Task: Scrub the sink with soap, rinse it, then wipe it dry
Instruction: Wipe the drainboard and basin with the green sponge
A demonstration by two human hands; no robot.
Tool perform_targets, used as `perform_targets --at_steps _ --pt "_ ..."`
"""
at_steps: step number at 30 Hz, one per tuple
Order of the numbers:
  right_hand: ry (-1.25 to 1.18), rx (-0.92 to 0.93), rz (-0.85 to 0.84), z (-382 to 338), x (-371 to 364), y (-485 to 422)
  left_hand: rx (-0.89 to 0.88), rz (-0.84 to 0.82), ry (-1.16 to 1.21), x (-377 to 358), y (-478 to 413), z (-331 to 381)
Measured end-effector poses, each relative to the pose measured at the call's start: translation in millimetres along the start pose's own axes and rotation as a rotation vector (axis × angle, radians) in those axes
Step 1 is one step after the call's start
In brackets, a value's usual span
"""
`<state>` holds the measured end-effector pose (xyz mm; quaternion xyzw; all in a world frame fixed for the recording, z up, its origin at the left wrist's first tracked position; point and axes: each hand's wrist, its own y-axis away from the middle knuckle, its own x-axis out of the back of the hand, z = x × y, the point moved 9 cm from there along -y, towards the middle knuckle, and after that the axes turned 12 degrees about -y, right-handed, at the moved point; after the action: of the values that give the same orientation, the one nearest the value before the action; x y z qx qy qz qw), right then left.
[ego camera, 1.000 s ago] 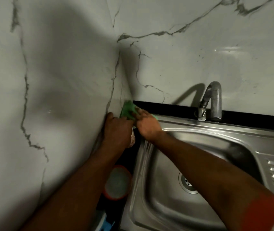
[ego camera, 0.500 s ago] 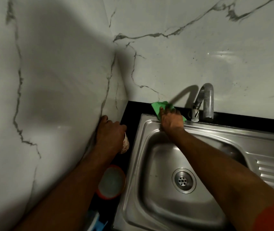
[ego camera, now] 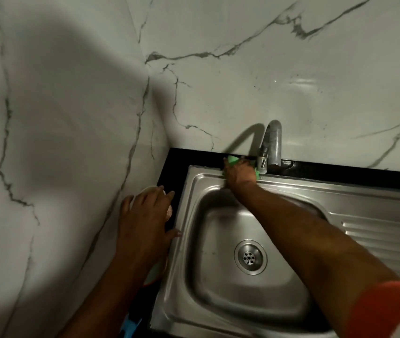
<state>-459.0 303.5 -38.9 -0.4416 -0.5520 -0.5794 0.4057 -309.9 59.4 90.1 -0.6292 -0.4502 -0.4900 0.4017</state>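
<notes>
Right hand is laid palm-down on a green cloth at the back edge of the sink, just left of the tap. Green shows past the fingertips and at the hand's right side, so the cloth is judged pressed flat, not pinched. Left hand is rested with fingers spread over a pale cup on the counter, on the narrow strip between the sink's left edge and the side wall. No finger is seen curled round the cup. No foam or running water can be made out, so scrub pass or dry pass can't be told. Rim work is judged the step in hand. To be done well: pressure should be applied evenly through the flat of the fingers and strokes run along the back edge toward the back right corner. The seam where steel meets black counter should be followed closely, since grime is likely held there. The tap base should be worked round, not skipped, and the cloth is best folded to a narrower edge for that gap. Basin walls and drain are best taken last, top down. The cup and the orange-rimmed bowl nearer the counter's front left should be shielded from splashes.
</notes>
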Motion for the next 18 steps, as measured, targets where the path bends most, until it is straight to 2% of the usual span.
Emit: perform_targets --at_steps 4,7,9,11,13,16,18 --pt "-0.054 -0.085 0.020 1.3 -8.3 32.1 0.039 0.007 0.081 -7.2 58.6 5.0" --pt "-0.204 -0.103 0.055 19.3 -16.3 66.5 0.042 0.055 0.169 -10.6 90.5 4.5" --pt "-0.503 -0.118 0.023 48.2 -23.0 91.1 0.022 0.097 0.230 -9.7 109.6 7.7" --pt "-0.985 -0.194 -0.013 80.4 -27.8 118.5 0.011 0.158 0.255 -10.5 127.8 11.4" --pt "-1.442 -0.326 0.054 115.7 -32.3 144.2 0.020 0.212 0.257 -11.6 145.4 13.0" --pt "-1.633 -0.435 0.222 177.0 -30.8 165.7 0.079 0.248 0.227 -13.2 164.1 6.9" --pt "-1.597 -0.428 0.378 214.7 -18.2 175.8 0.121 0.271 0.220 -16.5 177.0 2.6"
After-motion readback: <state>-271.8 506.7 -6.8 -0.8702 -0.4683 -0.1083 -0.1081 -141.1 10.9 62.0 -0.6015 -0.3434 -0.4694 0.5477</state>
